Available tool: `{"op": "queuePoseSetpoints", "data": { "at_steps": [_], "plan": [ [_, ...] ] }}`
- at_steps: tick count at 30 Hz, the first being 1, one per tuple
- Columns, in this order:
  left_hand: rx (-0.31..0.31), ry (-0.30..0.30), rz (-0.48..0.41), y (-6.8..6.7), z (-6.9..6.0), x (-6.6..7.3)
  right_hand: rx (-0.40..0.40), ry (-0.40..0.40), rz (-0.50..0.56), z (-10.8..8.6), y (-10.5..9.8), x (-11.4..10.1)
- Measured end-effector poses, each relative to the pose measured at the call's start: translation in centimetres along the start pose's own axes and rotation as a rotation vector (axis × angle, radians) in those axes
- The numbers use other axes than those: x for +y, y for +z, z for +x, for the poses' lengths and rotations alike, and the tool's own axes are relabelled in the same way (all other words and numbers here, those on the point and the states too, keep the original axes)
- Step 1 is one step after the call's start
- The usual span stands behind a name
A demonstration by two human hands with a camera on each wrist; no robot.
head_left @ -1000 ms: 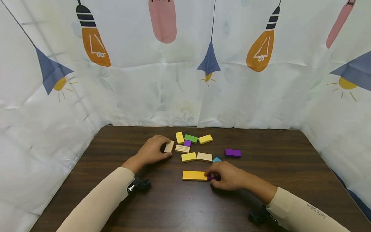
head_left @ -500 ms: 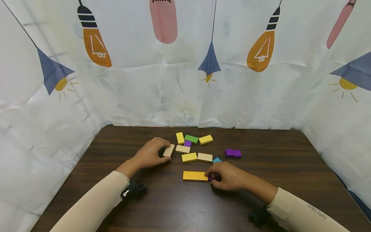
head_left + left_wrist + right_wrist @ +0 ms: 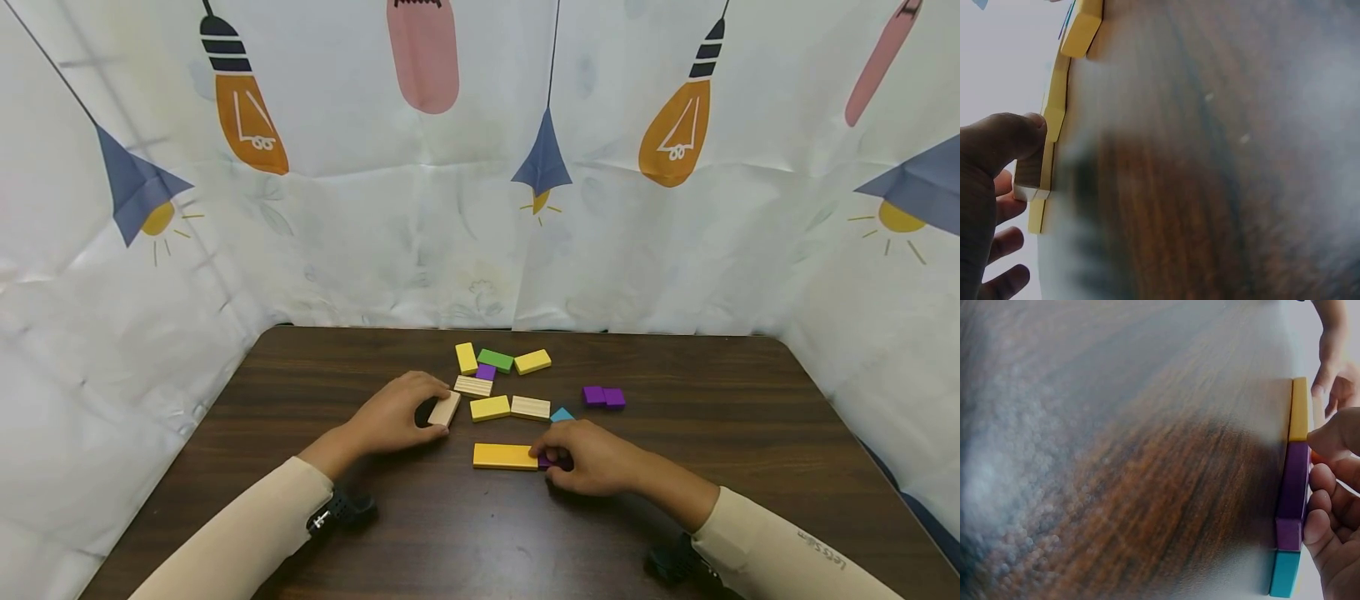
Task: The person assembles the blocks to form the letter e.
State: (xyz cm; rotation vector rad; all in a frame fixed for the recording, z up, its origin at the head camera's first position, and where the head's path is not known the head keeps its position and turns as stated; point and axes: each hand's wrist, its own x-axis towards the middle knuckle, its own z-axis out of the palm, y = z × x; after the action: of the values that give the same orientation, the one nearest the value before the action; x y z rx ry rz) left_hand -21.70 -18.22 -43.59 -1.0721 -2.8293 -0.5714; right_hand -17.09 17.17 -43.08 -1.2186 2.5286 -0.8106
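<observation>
In the head view my left hand (image 3: 401,410) pinches a plain wooden block (image 3: 445,409) between thumb and fingers, low over the table. The thumb (image 3: 1019,134) lies along that block in the left wrist view. My right hand (image 3: 592,457) has its fingers curled at a purple block (image 3: 1294,478), mostly covered in the head view. This block adjoins the right end of a long yellow-orange block (image 3: 505,456). Behind lie a yellow block (image 3: 490,407), another plain wooden block (image 3: 530,407) and a blue triangular block (image 3: 561,414).
Farther back are a green block (image 3: 496,360), yellow blocks, a small purple block (image 3: 486,372) and a further wooden block (image 3: 473,386). Two purple blocks (image 3: 603,397) sit to the right. A printed white curtain (image 3: 465,250) hangs behind the dark wooden table (image 3: 712,400).
My left hand has come nearer and slightly right with the wooden block, which now sits just in front of the other wooden block. The right hand stays in place.
</observation>
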Motion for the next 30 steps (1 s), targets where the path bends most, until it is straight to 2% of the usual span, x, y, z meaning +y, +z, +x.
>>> {"op": "queuePoseSetpoints", "data": {
  "at_steps": [10, 20, 30],
  "plan": [
    [-0.015, 0.018, -0.019, 0.4, -0.4, 0.9, 0.004, -0.002, 0.008, 0.0, 0.1, 0.1],
    [-0.051, 0.030, -0.036, 0.8, -0.6, 1.0, 0.000, 0.007, 0.012, 0.0, 0.1, 0.2],
    [-0.059, 0.052, -0.046, 1.0, -0.7, 1.3, 0.003, 0.005, 0.017, 0.0, 0.1, 0.1]
  ]
}}
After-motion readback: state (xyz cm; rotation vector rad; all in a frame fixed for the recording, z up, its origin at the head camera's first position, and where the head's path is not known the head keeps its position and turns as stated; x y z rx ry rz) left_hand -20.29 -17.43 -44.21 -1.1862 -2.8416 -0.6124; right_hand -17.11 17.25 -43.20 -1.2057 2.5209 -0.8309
